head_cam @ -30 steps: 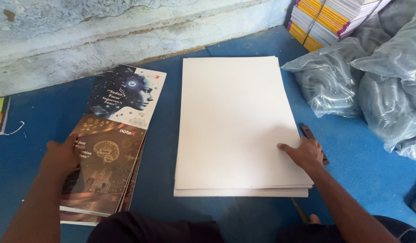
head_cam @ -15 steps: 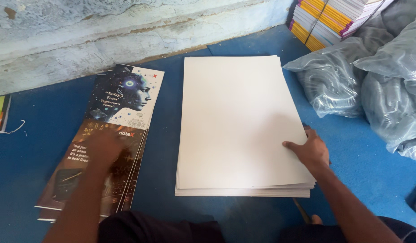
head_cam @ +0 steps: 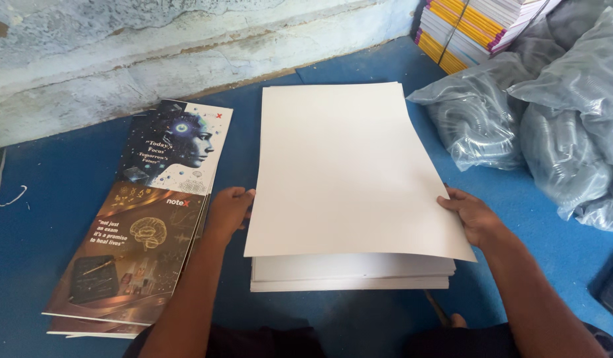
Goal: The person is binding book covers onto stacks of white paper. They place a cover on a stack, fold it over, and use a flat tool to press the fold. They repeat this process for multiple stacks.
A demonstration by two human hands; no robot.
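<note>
Gripping top sheet (head_cam: pixel 346 166) by both edges, left hand (head_cam: pixel 228 211) and right hand (head_cam: pixel 471 213) lift it off paper stack (head_cam: pixel 349 275); uneven pull could crease it or drag sheets beneath askew.

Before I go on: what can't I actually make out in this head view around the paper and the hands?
- Left hand: fingertips hidden behind the edge of the lifted top sheet.
- Right hand: fingers under the sheet hidden.
- Paper stack: sheet count too fine to tell.
- Printed covers: lower ones hidden by the top one.
- Plastic bags: cut off by the right edge.
- Book stack: cut off by the top edge.
</note>
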